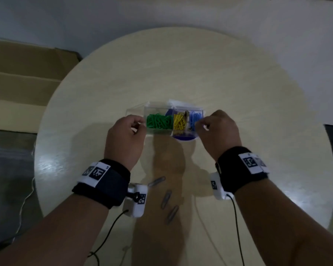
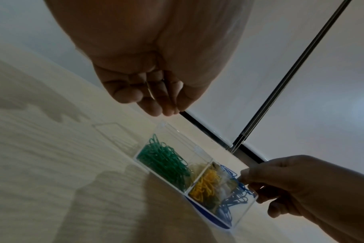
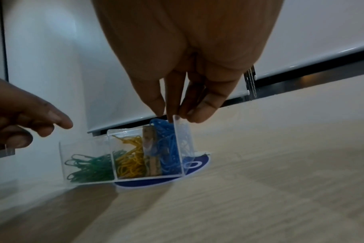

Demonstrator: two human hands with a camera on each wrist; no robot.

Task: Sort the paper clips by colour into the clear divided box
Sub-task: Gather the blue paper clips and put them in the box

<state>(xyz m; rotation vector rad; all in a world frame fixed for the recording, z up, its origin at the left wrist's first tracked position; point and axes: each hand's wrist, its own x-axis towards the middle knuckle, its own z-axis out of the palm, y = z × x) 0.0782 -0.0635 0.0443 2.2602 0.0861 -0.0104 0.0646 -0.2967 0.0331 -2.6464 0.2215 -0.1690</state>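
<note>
The clear divided box [image 1: 156, 108] [image 3: 83, 146] sits mid-table, with green clips [image 1: 159, 121] in its left cell. Yellow clips [image 1: 179, 120] fill the middle and blue clips [image 1: 195, 118] the right. A small wooden peg [image 3: 150, 148] stands between yellow and blue. My right hand [image 1: 202, 125] [image 3: 172, 116] pinches the top of the box's right wall. My left hand [image 1: 138, 125] [image 2: 168, 111] hovers just off the box's left end, fingertips bunched together. A thin pale sliver shows between them, and I cannot tell what it is. Three silver clips [image 1: 166, 198] lie loose near me.
The box's right end rests on a blue disc [image 1: 183, 138]. A flat clear lid [image 2: 114, 133] lies on the round pale table [image 1: 200, 64] to the box's left. Cardboard boxes [image 1: 23, 83] stand off the table at left. Wrist-camera cables trail toward me.
</note>
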